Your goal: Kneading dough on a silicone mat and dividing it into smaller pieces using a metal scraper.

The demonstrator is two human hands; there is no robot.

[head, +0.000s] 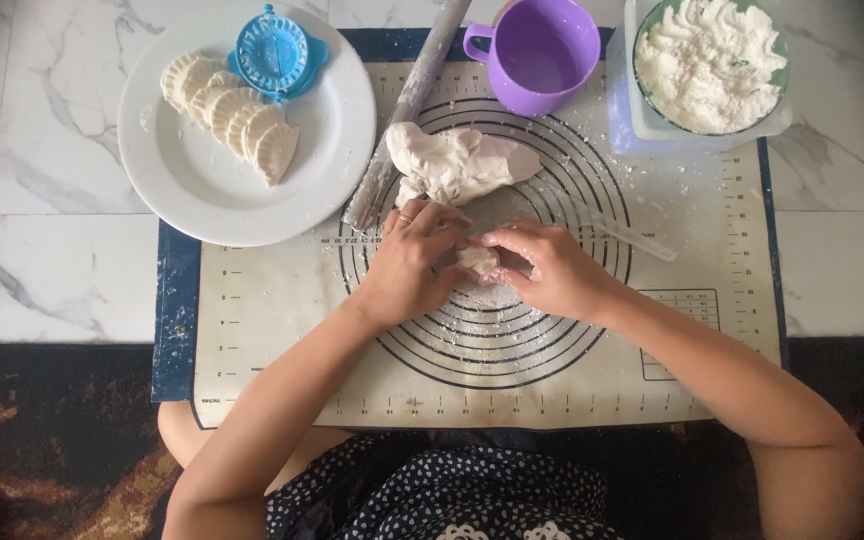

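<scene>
Both hands meet over the middle of the ringed pastry mat (252,330): the left hand (407,262) and right hand (552,268) pinch a small dough piece (478,260) between closed fingers. Several shaped dumplings (232,115) already lie on the white plate (202,190); a large dough lump (452,160) remains unused.

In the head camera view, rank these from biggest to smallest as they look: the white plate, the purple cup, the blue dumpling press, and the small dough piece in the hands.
1. white plate
2. purple cup
3. blue dumpling press
4. small dough piece, held between the left hand and right hand
</scene>
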